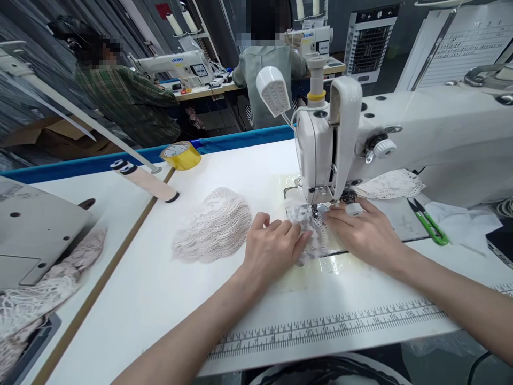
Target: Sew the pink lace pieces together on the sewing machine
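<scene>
Bright, even light washes over your white tabletop (140,299), nearly bleaching it, while the curtains (28,32) behind sink into dimness! Sharp glints flare off the clear film (325,266) in front of you. Shadows are faint and soft. The lace (308,235) at centre looks smeary (fine detail simply melts there), wide-angle stretch pulls at your view's edges, and handwriting on the papers (465,45) blurs.
</scene>
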`<state>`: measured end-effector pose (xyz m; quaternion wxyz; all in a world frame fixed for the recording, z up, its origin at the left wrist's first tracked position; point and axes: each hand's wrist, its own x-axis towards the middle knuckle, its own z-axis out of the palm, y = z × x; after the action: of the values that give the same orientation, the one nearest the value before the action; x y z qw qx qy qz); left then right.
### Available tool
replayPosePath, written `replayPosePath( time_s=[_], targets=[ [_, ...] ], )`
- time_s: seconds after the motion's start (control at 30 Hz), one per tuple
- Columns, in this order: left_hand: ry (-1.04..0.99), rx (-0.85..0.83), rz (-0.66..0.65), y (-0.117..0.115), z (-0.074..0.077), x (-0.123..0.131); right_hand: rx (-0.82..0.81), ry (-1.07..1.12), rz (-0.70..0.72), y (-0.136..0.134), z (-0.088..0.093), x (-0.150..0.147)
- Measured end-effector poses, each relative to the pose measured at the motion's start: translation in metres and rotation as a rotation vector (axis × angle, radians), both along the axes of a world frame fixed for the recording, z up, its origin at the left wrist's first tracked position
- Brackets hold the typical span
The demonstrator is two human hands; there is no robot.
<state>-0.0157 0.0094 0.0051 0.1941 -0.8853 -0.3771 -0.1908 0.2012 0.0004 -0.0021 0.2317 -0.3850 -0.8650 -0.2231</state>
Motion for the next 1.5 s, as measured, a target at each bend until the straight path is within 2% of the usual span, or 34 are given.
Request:
replayPosePath(
  time_s=[0.1,0.23,0.37,0.6,1.13,1.5],
  targets=[
    [-0.061,-0.029,-0.082,0.004,0.0,0.0,-0.034,0.07,0.06,-0.005,0.002,-0.003],
    [-0.128,-0.187,-0.225,0.011,-0.007,0.001,-0.204,0.081,0.096,-0.011,-0.002,-0.009],
    [-0.096,-0.255,-0.209,0.006,-0.011,0.004,-0.316,0.025,0.007,-0.012,-0.006,-0.011],
    [-0.039,-0.185,-0.174,-0.002,-0.012,0.008,-0.228,-0.085,-0.103,-0.008,-0.005,-0.007],
    [-0.024,-0.095,-0.13,-0.007,-0.013,0.014,-0.178,-0.114,-0.134,-0.007,-0.008,-0.007],
    [-0.049,-0.102,-0.102,-0.005,-0.017,0.015,-0.17,-0.122,-0.153,-0.006,-0.009,-0.007]
  ],
)
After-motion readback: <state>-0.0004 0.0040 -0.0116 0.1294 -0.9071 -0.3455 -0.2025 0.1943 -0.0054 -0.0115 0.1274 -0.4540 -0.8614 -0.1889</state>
